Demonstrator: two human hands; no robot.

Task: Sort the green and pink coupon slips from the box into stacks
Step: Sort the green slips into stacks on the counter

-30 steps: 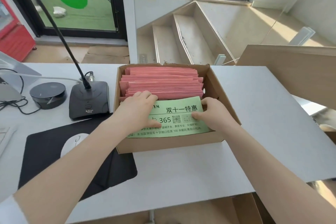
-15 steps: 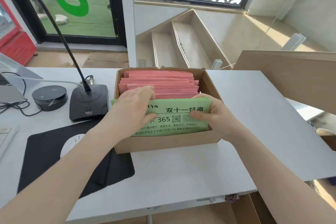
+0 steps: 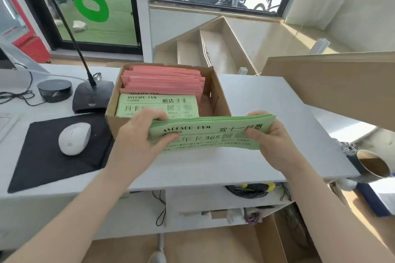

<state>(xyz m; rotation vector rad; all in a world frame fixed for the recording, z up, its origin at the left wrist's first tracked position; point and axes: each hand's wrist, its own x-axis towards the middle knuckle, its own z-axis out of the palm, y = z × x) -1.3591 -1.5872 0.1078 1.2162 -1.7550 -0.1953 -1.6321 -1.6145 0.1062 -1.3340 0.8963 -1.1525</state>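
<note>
The green bundle [image 3: 211, 134] is out of the box [image 3: 220, 100], held in the air just near of its front wall and above the bare desk [image 3: 267, 100]. The left hand [image 3: 139, 136] pinches its left end, thumb on the printed face and fingers curled over the top edge; the right hand [image 3: 271, 141] pinches the right end the same way, thumb on the face and fingers behind.

The bundle is many thin slips held only at the ends, and their edges already fan a little at the top right corner. If either pinch loosens, I judge the middle slips could sag and slide out, scattering on the desk or dropping back into the box.

More green slips [image 3: 158, 105] lie in the near part of the box, with the pink slips [image 3: 162, 80] packed behind them at the far side. Falling green slips could land among these and blur the sort.

To the left sit a mouse [image 3: 73, 137] on a black mat [image 3: 42, 156] and a microphone base [image 3: 92, 97], so a stack set down leftward would be crowded. At the near right a cup [image 3: 373, 165] leans off the desk edge; a stack placed there risks a spill.
</note>
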